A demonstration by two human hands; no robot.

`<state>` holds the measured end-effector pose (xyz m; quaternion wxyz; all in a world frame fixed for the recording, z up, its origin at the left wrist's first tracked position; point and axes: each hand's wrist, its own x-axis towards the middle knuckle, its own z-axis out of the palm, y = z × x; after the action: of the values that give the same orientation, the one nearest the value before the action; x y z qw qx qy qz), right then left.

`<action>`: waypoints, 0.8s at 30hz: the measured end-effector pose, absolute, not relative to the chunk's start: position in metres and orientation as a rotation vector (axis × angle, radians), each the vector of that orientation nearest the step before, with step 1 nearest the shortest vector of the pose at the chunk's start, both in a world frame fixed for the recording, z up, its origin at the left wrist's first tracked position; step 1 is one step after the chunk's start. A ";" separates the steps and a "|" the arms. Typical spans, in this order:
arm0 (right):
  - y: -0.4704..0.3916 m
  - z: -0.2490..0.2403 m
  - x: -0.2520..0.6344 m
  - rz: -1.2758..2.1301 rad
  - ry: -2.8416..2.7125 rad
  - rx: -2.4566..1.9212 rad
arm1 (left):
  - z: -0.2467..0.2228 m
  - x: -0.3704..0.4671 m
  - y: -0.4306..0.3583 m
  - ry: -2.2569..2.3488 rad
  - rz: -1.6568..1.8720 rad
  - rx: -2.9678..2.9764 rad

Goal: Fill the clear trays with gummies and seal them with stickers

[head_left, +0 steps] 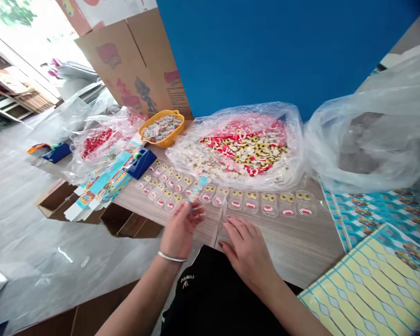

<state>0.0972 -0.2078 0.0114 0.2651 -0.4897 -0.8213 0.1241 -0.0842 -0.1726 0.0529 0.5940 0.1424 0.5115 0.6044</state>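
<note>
My left hand (182, 226), with a white band at the wrist, pinches a small light-blue printed slip (199, 184). The slip is blurred and stands over a row of small clear plastic trays (251, 201). Each tray holds a pair of yellow ring-shaped eye pieces and a red-and-white mouth piece. My right hand (245, 245) lies low at the table's near edge, fingers stretched out and holding nothing that shows. It is just below the middle trays.
Behind the trays lies an open plastic bag (245, 149) of loose eye and mouth pieces. A yellow basket (164, 128), a blue tape dispenser (142, 163) and printed card strips (103, 182) stand left. Printed sheets (374, 280) and a clear bag (367, 135) are right.
</note>
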 end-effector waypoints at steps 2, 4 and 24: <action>-0.193 0.011 0.064 0.373 -2.300 -1.339 | 0.064 -0.131 -0.174 1.264 1.592 0.370; -0.177 0.007 0.033 0.366 -2.392 -1.295 | 0.071 -0.165 -0.179 1.321 1.707 0.379; -0.216 0.000 0.150 0.490 -2.438 -1.468 | 0.015 -0.060 -0.196 1.119 0.732 0.656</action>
<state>0.1498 -0.2160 0.0000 0.1266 -0.5041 -0.8376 0.1682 -0.0600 -0.1964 0.0155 0.7354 0.2986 0.5091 0.3331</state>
